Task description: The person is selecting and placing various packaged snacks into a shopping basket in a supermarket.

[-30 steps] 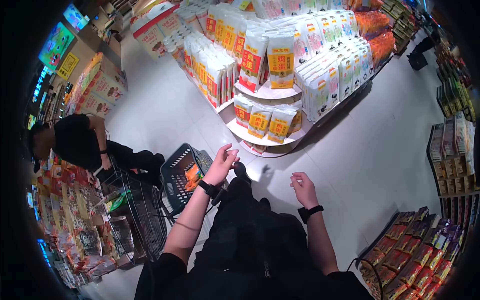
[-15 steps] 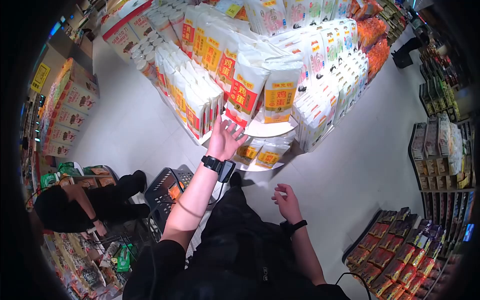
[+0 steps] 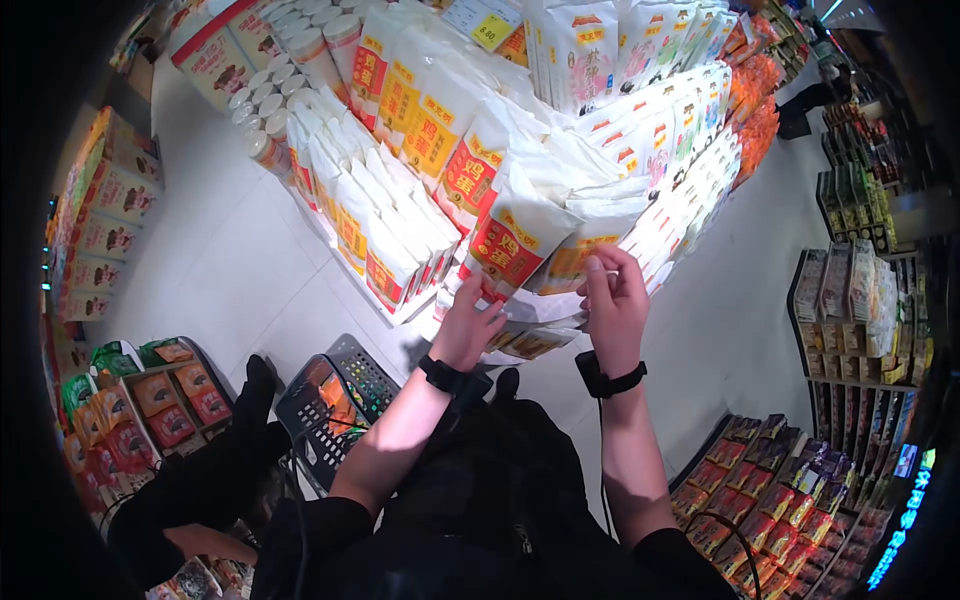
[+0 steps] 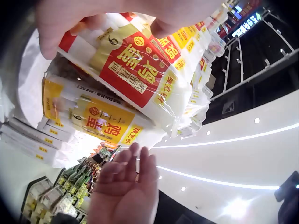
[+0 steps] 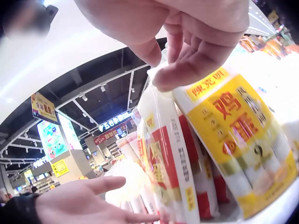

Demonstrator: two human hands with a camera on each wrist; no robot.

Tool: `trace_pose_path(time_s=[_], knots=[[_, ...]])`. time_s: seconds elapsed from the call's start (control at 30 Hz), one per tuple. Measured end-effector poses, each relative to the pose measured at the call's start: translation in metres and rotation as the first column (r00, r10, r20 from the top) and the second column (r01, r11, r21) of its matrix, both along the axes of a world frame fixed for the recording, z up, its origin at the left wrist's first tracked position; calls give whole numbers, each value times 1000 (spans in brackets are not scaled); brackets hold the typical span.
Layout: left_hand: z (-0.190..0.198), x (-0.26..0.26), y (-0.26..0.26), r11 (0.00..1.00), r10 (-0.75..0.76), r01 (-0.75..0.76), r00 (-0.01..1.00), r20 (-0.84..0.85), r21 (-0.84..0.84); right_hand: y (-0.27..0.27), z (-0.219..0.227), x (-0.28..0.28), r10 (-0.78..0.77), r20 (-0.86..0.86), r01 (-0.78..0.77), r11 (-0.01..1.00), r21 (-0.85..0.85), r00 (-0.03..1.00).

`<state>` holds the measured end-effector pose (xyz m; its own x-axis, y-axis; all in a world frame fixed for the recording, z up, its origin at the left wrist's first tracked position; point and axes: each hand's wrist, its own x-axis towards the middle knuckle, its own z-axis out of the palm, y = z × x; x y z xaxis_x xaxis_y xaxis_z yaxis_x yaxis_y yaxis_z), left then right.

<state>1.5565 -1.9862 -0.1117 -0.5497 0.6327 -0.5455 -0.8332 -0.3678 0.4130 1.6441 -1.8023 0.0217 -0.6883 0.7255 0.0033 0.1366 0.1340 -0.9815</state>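
My left hand (image 3: 468,325) is at the lower end of a white pack with a red label (image 3: 507,250), its fingertips against or close to it. In the right wrist view that left hand (image 5: 84,200) has its thumb and fingers spread. My right hand (image 3: 617,305) is raised in front of a yellow-labelled pack (image 3: 575,265), fingers loosely bent. The left wrist view shows the right hand (image 4: 126,191) below the packs, apart from them and holding nothing. Both packs lean side by side at the display's rounded corner.
Rows of white packs (image 3: 375,220) line the display, with round tubs (image 3: 265,110) at its left. A grey basket (image 3: 320,400) holding orange items is at lower left, beside another person's dark-clothed leg (image 3: 235,440). Shelves of packets (image 3: 775,490) stand at lower right.
The display has come closer. My left hand has moved from beside the display to the red-labelled pack's lower end, and my right hand has risen from my side to the packs.
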Motion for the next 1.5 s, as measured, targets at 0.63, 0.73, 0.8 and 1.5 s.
trace_pose_path(time_s=[0.63,0.73,0.8,1.5], knots=[[126,-154,49,873,-484,141,373,-792,-467,36,17,-30,308,-103,-214,829,517,946],[122,-152,46,882,-457,46,333,-825,-470,33,17,-30,324,-123,-212,817,536,938],[112,-155,45,895,-411,-60,273,-870,-441,28,22,-32,329,-105,-224,811,541,939],[90,-126,52,933,92,-330,598,-796,-140,28,34,-63,183,9,-117,586,802,983]])
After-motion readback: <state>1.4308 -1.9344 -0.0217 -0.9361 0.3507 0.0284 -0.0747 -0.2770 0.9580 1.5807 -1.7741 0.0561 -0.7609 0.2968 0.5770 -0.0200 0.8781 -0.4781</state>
